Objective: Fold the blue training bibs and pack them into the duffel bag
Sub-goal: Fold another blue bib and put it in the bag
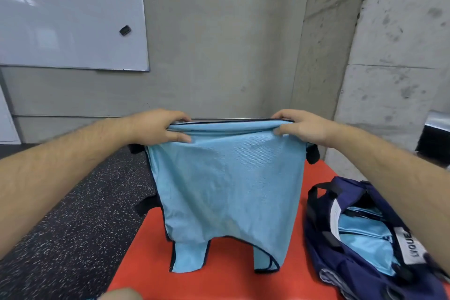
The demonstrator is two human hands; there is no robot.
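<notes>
Head view: hanging bib (226,190) partly hides red mat (219,285) (duffel bag (321,226) cropped).

Even, fairly bright indoor light with soft shadows. Ceiling lamps glare as pale streaks on the whiteboard (70,12). Wide-angle bending curves the walls beside it; the picture looks slightly soft throughout.

It looks like a gym or training room. Black speckled rubber flooring (73,214) lies beside an orange-red mat (231,282), below bare grey concrete walls (219,44) with a white wall-mounted whiteboard (68,12).
</notes>
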